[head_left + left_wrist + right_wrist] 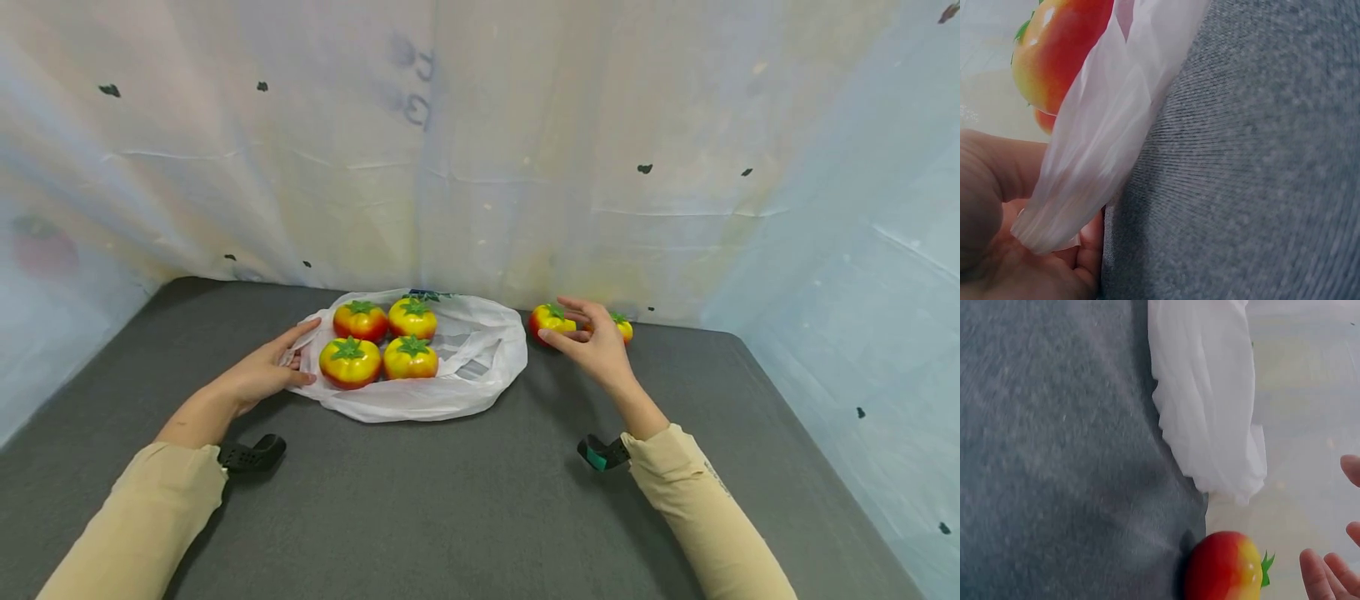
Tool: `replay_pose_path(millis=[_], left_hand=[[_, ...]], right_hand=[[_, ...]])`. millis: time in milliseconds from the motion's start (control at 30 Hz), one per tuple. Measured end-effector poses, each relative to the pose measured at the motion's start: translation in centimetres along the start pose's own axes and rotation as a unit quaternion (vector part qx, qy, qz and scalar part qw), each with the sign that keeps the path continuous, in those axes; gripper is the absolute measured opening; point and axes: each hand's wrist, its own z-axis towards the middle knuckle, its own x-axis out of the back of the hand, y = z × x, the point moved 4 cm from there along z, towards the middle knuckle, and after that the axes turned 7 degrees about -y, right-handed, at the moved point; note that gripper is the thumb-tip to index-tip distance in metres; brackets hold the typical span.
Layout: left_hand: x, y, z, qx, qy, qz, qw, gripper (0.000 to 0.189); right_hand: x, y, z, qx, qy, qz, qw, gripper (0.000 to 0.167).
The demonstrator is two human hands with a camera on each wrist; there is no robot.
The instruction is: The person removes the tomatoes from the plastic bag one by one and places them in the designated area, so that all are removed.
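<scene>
Pinching white bag with left hand; holding right hand spread by two unbagged tomatoes, with four bagged tomatoes already in.

This looks like a little booth to me, because pale sheets go up around the grey table.

Pale sheeting behind a grey tabletop

Just apart from the fingertips of the right grip sat a red-and-yellow fruit; farther off, a white bag lay on the grey worktop.
</scene>
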Motion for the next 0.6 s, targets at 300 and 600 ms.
replay_pose_path(millis=[300,600], left_hand=[[0.0,-0.1,0.1,0.004,0.001,0.003,1.0000,0.096],[0.0,0.0,0.1,0.003,-0.001,-0.003,1.0000,0.097]], right_hand=[[-1.5,-0.7,0.3,0.026,-0.026,0.003,0.9993,0.056],[-3.7,-1.9,0.6,0.037,-0.050,0.006,0.9981,0.056]])
